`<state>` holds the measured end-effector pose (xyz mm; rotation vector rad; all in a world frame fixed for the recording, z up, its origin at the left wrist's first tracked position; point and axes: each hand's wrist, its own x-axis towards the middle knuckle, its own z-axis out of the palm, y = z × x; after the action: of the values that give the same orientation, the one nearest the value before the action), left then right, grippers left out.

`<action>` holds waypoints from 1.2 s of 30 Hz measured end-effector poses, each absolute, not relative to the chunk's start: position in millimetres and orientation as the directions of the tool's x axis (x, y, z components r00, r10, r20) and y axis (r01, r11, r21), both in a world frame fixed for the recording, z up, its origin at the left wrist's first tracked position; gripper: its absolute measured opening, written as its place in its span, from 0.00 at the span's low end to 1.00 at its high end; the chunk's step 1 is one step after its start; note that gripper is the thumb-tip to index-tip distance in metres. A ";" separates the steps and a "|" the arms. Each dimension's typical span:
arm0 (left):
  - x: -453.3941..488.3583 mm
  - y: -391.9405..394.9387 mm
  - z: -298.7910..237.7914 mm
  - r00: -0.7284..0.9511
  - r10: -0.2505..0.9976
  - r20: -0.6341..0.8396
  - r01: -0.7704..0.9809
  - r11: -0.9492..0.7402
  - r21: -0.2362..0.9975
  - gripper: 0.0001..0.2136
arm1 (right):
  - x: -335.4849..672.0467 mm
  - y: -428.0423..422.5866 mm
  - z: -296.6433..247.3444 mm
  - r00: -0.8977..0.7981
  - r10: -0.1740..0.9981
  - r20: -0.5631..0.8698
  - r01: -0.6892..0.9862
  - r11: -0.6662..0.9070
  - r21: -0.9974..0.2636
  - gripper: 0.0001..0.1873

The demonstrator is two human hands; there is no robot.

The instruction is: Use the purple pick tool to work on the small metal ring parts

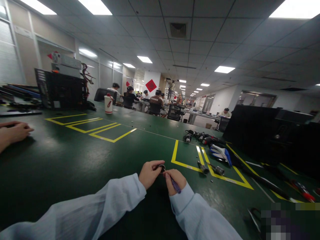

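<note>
My left hand [149,174] pinches a small dark round part with a light rim [162,167] between thumb and fingertips, low over the table. In my right hand [175,181] is a slim tool with a purple handle [176,187], likely a screwdriver. Its handle end points back toward my wrist, and its front end meets the round part, though my fingers hide the exact contact. To the right of my hands, two metal cylindrical parts with thin shafts [203,168] lie on the green table [120,160].
Yellow tape outlines [186,165] mark the table. Blue-and-white gloves [221,154] and dark tools [200,136] lie at right, before black equipment [265,130]. A paper cup [108,104] and black computer case [61,88] stand at back left. Another person's hand [16,133] rests at left.
</note>
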<state>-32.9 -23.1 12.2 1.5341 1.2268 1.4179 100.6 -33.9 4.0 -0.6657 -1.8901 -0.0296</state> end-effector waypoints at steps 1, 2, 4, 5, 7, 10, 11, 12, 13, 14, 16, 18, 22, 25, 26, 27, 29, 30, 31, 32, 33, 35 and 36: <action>-32.9 -23.0 11.9 -0.047 0.947 0.317 0.184 -0.304 0.935 0.14 | 100.6 -33.6 3.8 -0.265 0.429 0.864 0.459 0.844 -0.278 0.12; -33.0 -22.9 11.7 -0.044 0.948 0.316 0.190 -0.303 0.934 0.14 | 100.6 -33.5 3.8 -0.265 0.428 0.864 0.458 0.844 -0.278 0.12; -33.2 -23.2 11.9 -0.040 0.949 0.312 0.196 -0.299 0.934 0.15 | 100.7 -33.4 4.2 -0.263 0.425 0.866 0.450 0.848 -0.279 0.12; -33.3 -23.6 12.2 -0.038 0.950 0.311 0.198 -0.297 0.934 0.15 | 100.8 -33.6 4.7 -0.261 0.423 0.868 0.444 0.851 -0.281 0.12; -33.3 -24.7 13.1 -0.036 0.950 0.309 0.195 -0.297 0.935 0.15 | 101.2 -34.2 5.7 -0.260 0.417 0.871 0.435 0.856 -0.279 0.12; -33.2 -25.9 14.2 -0.023 0.952 0.304 0.185 -0.295 0.937 0.15 | 101.9 -34.8 6.6 -0.270 0.411 0.871 0.448 0.854 -0.264 0.12; -33.2 -25.8 14.2 -0.017 0.953 0.301 0.184 -0.293 0.938 0.15 | 102.0 -34.8 6.4 -0.275 0.409 0.870 0.455 0.852 -0.257 0.12; -33.4 -25.5 14.0 -0.013 0.954 0.300 0.188 -0.292 0.938 0.15 | 102.0 -34.7 6.0 -0.278 0.408 0.870 0.461 0.851 -0.252 0.12; -33.6 -25.0 13.6 -0.009 0.953 0.301 0.194 -0.294 0.936 0.15 | 101.9 -34.4 5.4 -0.280 0.406 0.870 0.466 0.850 -0.247 0.12; -33.8 -24.5 13.0 -0.009 0.952 0.305 0.200 -0.297 0.934 0.15 | 101.8 -34.0 4.6 -0.282 0.406 0.870 0.469 0.849 -0.244 0.12; -34.3 -23.5 11.7 -0.012 0.948 0.319 0.205 -0.310 0.928 0.15 | 101.4 -33.2 3.0 -0.285 0.405 0.869 0.468 0.850 -0.243 0.12; -34.5 -23.2 10.9 -0.018 0.943 0.332 0.205 -0.321 0.925 0.15 | 101.1 -32.5 1.8 -0.288 0.402 0.869 0.457 0.855 -0.244 0.11; -33.6 -24.7 11.9 -0.030 0.946 0.323 0.195 -0.312 0.930 0.14 | 100.7 -32.3 0.9 -0.278 0.368 0.887 0.424 0.876 -0.231 0.11; -32.9 -25.0 13.1 -0.033 0.953 0.302 0.166 -0.293 0.942 0.14 | 100.5 -32.1 0.6 -0.281 0.373 0.884 0.432 0.872 -0.231 0.11; -32.8 -24.7 13.2 -0.033 0.955 0.294 0.154 -0.286 0.946 0.14 | 100.5 -32.0 0.5 -0.286 0.384 0.878 0.448 0.863 -0.232 0.11; -32.6 -24.4 13.2 -0.032 0.958 0.286 0.142 -0.279 0.950 0.14 | 100.5 -31.8 0.5 -0.291 0.395 0.872 0.464 0.855 -0.233 0.12; -32.3 -23.7 13.0 -0.039 0.960 0.276 0.130 -0.269 0.954 0.14 | 100.8 -31.4 0.7 -0.295 0.405 0.865 0.482 0.845 -0.231 0.12; -32.2 -23.5 12.9 -0.043 0.961 0.274 0.131 -0.267 0.955 0.13 | 100.9 -31.4 1.0 -0.296 0.403 0.866 0.481 0.846 -0.229 0.12; -32.0 -23.5 12.9 -0.045 0.961 0.275 0.134 -0.267 0.954 0.13 | 101.0 -31.5 1.5 -0.296 0.397 0.869 0.473 0.851 -0.227 0.12; -31.9 -23.6 13.0 -0.046 0.960 0.276 0.139 -0.268 0.954 0.13 | 101.1 -31.9 2.2 -0.297 0.390 0.872 0.463 0.857 -0.225 0.12; -31.8 -23.8 13.1 -0.048 0.959 0.278 0.143 -0.269 0.952 0.12 | 101.3 -32.6 3.0 -0.297 0.385 0.874 0.459 0.860 -0.222 0.12; -32.0 -23.8 13.2 -0.047 0.959 0.279 0.142 -0.270 0.952 0.12 | 102.1 -35.2 5.0 -0.291 0.386 0.875 0.463 0.858 -0.224 0.12; -32.3 -23.5 13.1 -0.049 0.959 0.279 0.140 -0.270 0.953 0.12 | 102.8 -37.0 6.2 -0.282 0.390 0.877 0.461 0.857 -0.233 0.12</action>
<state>-32.3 -23.5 13.1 1.4827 1.2143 1.4010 102.8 -37.0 6.2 -0.6324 -1.9039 -0.0785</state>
